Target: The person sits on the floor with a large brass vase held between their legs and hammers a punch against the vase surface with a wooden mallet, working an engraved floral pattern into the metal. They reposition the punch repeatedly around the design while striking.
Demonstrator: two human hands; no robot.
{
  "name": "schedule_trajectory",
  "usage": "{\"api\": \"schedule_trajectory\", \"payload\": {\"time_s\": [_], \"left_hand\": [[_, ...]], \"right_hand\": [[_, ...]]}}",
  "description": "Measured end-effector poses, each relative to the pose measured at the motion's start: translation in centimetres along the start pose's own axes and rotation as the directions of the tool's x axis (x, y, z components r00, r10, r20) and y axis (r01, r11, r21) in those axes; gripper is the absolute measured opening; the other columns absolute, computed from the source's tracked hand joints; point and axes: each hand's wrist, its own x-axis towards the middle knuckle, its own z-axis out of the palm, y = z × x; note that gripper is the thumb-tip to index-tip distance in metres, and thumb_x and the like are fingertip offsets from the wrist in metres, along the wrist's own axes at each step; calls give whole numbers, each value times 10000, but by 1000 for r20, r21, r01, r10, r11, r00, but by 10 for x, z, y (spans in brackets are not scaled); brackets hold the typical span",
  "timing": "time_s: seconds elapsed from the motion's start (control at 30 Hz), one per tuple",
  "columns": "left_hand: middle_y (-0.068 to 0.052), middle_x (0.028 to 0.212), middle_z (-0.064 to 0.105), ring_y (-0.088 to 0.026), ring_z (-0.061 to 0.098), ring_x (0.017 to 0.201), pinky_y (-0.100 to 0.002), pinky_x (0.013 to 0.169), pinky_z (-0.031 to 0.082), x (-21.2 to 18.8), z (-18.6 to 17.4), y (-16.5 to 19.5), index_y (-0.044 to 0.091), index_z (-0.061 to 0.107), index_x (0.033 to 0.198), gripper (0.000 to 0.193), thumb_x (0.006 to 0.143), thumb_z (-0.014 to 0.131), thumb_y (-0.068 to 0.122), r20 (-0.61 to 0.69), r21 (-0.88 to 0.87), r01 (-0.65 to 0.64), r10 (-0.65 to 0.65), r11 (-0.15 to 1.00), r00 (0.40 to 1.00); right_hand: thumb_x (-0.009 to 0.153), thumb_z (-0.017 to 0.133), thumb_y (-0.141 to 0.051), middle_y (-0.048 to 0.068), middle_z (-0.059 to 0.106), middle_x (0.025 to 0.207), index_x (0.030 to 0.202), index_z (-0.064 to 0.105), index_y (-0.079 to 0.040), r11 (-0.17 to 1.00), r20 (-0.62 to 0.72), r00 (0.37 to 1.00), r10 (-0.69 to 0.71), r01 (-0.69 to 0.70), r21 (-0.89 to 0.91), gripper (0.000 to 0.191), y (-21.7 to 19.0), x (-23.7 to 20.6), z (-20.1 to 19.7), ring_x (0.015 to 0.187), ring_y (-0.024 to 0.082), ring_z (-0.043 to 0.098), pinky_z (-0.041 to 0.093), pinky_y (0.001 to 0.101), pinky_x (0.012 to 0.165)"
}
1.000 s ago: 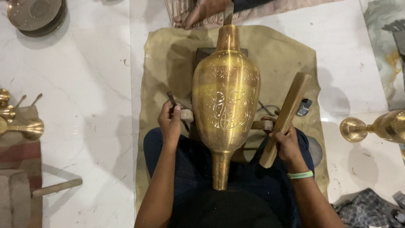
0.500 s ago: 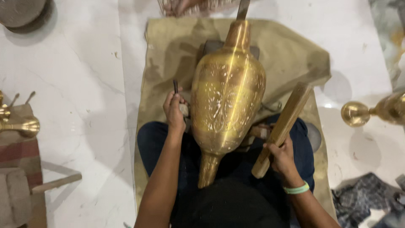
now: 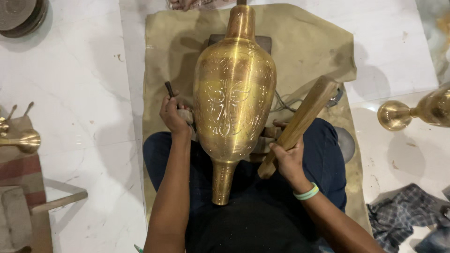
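No packages, labels, signs or screens are showing anywhere in this view.

Vase (image 3: 234,103) lies along the lap, on a cloth (image 3: 304,42) spread over the floor (image 3: 84,84). Left hand (image 3: 173,115), gripping a chisel (image 3: 169,89), sits left of it; right hand (image 3: 288,161), with a wooden bar (image 3: 302,119), right. A second vessel (image 3: 417,112) lies far right.
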Motion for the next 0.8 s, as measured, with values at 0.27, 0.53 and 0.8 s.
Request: {"api": "schedule_trajectory", "payload": {"time_s": [0.27,0.53,0.8], "left_hand": [[-27,1071,654,-89,586,932,-245,800,512,-36,-26,21,6,630,1248,259,1077,507,156,392,422,-378,210,824,896],[-100,1015,779,-175,782,920,-307,814,650,-78,31,1,43,542,1275,410,930,752,114,584,507,-240,-125,828,802],[-134,1025,768,-235,796,910,-333,744,624,-90,53,4,61,631,1232,402,889,826,139,729,550,-618,38,562,683]], "right_hand": [[752,666,95,131,602,1331,1404,446,-32,981,30,982,189,-187,-46,701,7,-11,-42,1200,224,631,561,343,965],[874,695,59,88,665,921,1423,399,36,932,-133,991,5,-53,-358,624,-25,-48,-87,793,190,693,589,313,695],[838,777,5,65,666,904,1190,466,-31,934,-147,988,42,-91,-345,471,4,-75,-89,666,132,643,526,262,541]]}}
